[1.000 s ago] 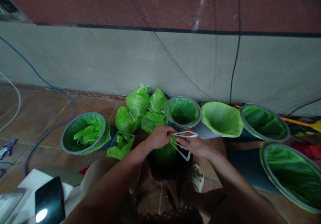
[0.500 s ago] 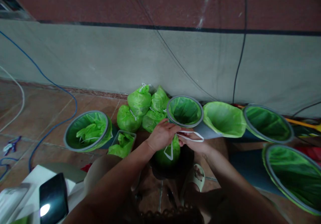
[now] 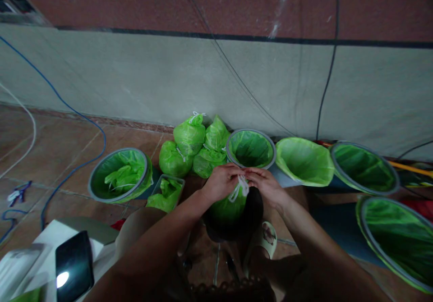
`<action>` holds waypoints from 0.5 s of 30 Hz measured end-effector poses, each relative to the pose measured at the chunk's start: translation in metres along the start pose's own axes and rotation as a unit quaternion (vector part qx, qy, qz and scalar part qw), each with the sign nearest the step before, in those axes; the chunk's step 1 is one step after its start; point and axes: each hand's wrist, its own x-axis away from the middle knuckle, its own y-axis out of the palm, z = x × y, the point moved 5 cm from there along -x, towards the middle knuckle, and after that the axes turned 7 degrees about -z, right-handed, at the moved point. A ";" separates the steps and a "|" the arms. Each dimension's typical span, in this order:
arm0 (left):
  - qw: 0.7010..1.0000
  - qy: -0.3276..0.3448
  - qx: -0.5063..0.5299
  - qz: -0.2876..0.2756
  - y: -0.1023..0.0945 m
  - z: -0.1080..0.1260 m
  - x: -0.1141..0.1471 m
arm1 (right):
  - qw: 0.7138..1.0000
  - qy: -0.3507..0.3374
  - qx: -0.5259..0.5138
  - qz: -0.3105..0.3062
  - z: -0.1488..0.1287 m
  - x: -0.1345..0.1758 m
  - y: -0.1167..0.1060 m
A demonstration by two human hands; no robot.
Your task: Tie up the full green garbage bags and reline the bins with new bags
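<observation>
A green garbage bag (image 3: 226, 209) with a gathered top sits inside a dark bin (image 3: 254, 212) between my legs. White drawstrings (image 3: 242, 185) form small loops at the bag's neck. My left hand (image 3: 221, 181) pinches the drawstring from the left, with its fingertips close to those of my right hand (image 3: 264, 182), which pinches it from the other side. The exact grip of the fingertips is partly hidden. Behind the hands, several tied green bags (image 3: 190, 135) are piled against the wall.
Lined bins stand around: one at left (image 3: 96, 194), one behind my hands (image 3: 233, 137), others at right (image 3: 382, 187). A small container (image 3: 182, 187) holds a green bag. A phone (image 3: 72, 261) lies on a white box at lower left. A blue cable (image 3: 72, 172) crosses the floor.
The wide drawstring loops have been drawn into smaller ones at the bag's neck. Both hands now meet fingertip to fingertip above it, the right one having turned and risen slightly.
</observation>
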 end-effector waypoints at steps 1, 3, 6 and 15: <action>1.000 -0.002 0.029 -0.001 0.000 0.000 0.000 | 1.000 0.002 -0.016 0.017 0.001 0.000 -0.002; 0.997 -0.008 0.080 0.000 0.001 -0.001 -0.001 | 0.999 0.010 -0.042 0.032 0.003 0.000 -0.003; 0.991 -0.041 0.125 0.010 0.002 -0.004 -0.001 | 0.998 -0.024 0.046 0.024 -0.002 0.000 -0.004; 0.984 -0.145 0.104 0.015 0.009 -0.022 -0.002 | 0.718 -0.262 0.642 0.060 -0.045 0.020 0.004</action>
